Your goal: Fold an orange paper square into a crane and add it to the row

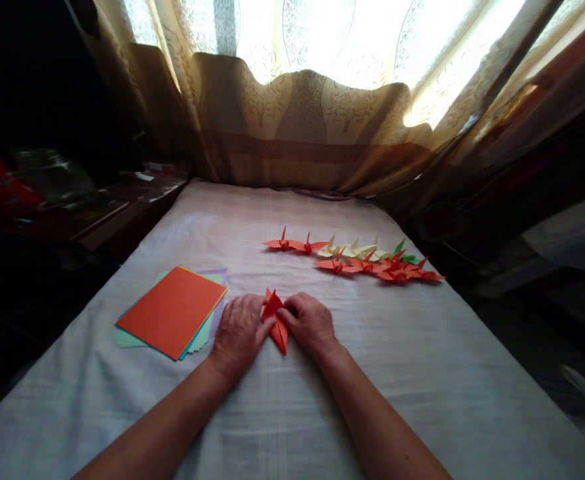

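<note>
Between my two hands is a folded piece of red-orange origami paper (279, 328), narrow and pointed, with one tip toward me and two tips at its far end. My left hand (239, 328) grips its left edge, the thumb pressed on the paper. On the other side my right hand (309, 321) pinches the upper right edge between thumb and curled fingers. The paper's far part is partly covered by my fingertips. Left of my left hand lies a stack of coloured paper sheets (173, 312), orange on top, with blue, green and purple edges showing.
Folded paper cranes stand in rows at the right back: several red-orange ones (337, 266), pale yellow ones (356, 251) and a green one (407, 256). A pale cloth (272, 427) covers the surface. Behind it hangs a curtain (302, 127); a dark side table (117, 217) with clutter stands left.
</note>
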Tool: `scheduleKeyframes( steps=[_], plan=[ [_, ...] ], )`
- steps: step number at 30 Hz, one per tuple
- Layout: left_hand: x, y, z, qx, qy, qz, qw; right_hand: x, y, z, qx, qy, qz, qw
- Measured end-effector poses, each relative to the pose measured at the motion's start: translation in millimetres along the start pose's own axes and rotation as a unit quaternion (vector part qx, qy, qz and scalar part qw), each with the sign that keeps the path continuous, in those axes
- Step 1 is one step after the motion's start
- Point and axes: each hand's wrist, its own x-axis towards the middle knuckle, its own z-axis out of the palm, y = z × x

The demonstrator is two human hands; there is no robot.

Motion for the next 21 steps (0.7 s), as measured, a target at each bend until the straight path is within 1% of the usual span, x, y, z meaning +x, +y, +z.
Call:
scheduleKeyframes(
  steps=[1,3,5,8,11,14,16,21],
  plan=[
    [-4,2,-1.4,-0.003,0.011,0.02,1.0,0,0,0,0.0,0.001,-0.001,1.0],
    [-14,6,-3.1,-0.022,0.014,0.055,0.998,0,1,1,0.003,0.001,-0.002,1.0],
    [-23,9,-2.0,-0.037,-0.011,0.09,0.995,2,2,0,0.012,-0.002,-0.001,1.0],
    [-34,10,4.3,-0.021,-0.043,0.134,0.99,8,6,-2,0.048,-0.021,0.007,0.999],
    [-40,8,10.1,0.004,-0.056,0.14,0.989,21,8,-4,0.102,-0.056,-0.006,0.993],
    [-41,7,10.9,0.016,-0.063,0.134,0.989,38,7,-3,0.149,-0.106,-0.018,0.983],
    [-40,8,9.5,0.018,-0.067,0.13,0.989,49,4,-2,0.165,-0.135,-0.013,0.977],
    [-39,11,7.8,0.022,-0.07,0.126,0.989,68,-1,0,0.179,-0.18,0.02,0.967]
  ],
)
